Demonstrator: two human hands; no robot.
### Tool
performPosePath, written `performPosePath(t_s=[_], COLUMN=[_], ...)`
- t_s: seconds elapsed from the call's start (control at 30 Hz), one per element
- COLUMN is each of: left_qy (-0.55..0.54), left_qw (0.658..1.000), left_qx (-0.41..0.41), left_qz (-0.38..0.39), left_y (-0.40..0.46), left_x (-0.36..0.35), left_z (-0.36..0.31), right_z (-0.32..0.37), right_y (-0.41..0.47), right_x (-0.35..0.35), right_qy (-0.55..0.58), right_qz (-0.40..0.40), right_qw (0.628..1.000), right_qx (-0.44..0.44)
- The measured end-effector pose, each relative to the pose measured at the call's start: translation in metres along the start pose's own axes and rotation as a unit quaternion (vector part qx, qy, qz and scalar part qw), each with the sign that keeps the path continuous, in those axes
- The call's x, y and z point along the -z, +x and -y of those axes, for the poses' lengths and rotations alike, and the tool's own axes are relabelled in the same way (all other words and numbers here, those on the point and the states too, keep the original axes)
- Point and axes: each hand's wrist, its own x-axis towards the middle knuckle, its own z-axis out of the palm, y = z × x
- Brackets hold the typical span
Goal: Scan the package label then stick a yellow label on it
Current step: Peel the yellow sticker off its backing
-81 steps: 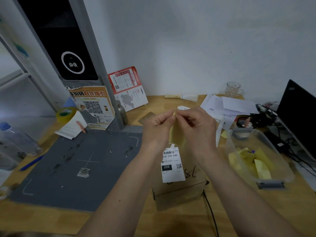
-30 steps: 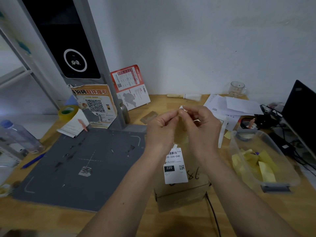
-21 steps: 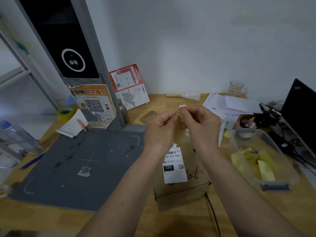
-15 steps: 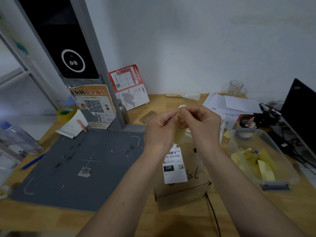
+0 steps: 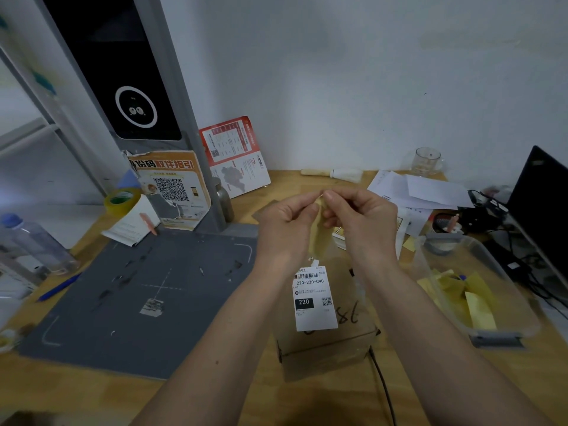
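Note:
A brown cardboard package point(image 5: 344, 339) lies on the wooden desk in front of me, with a white barcode label point(image 5: 313, 299) reading 220-220-C40 on its top. Above it I hold a yellow label point(image 5: 319, 238) hanging down between my hands. My left hand point(image 5: 285, 229) and my right hand point(image 5: 362, 222) both pinch its top edge with fingertips close together, as if peeling it apart. The label's upper corner is hidden by my fingers.
A grey scanning mat point(image 5: 138, 296) lies left, below the tall scanner stand point(image 5: 129, 87). A clear plastic tub point(image 5: 479, 290) of yellow labels sits right. Papers point(image 5: 412, 192), a glass point(image 5: 427, 161), a dark monitor point(image 5: 541, 204), cables, a tape roll point(image 5: 121, 199) and a water bottle point(image 5: 33, 241) surround the desk.
Both hands stay above the package, fingertips working at the yellow label's top edge. The package and white label have not moved.

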Motion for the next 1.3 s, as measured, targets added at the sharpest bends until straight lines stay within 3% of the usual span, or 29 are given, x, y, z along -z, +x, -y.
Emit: performPosePath(t_s=[0.43, 0.73, 1.03, 1.2, 1.3], left_qy=[-0.011, 0.003, -0.047, -0.026, 0.002], left_qw=[1.0, 1.0, 0.996, 0.998, 0.997], left_qx=[-0.005, -0.014, -0.013, -0.016, -0.058], left_qz=[0.001, 0.025, -0.069, -0.051, -0.053], left_y=[-0.006, -0.006, -0.008, -0.005, -0.002], left_x=[0.001, 0.004, 0.007, 0.007, 0.006], left_z=[-0.001, -0.004, 0.0, 0.004, 0.011], right_z=[-0.002, 0.005, 0.005, 0.006, 0.007], right_y=[-0.006, -0.005, -0.003, -0.006, -0.004], right_x=[0.0, 0.007, 0.011, 0.01, 0.011], right_qy=[-0.002, -0.074, -0.029, -0.023, -0.033], right_qz=[-0.008, 0.026, -0.034, -0.032, -0.036], right_qw=[1.0, 0.996, 0.999, 0.999, 0.999], right_qx=[0.018, 0.041, -0.015, -0.006, 0.002])
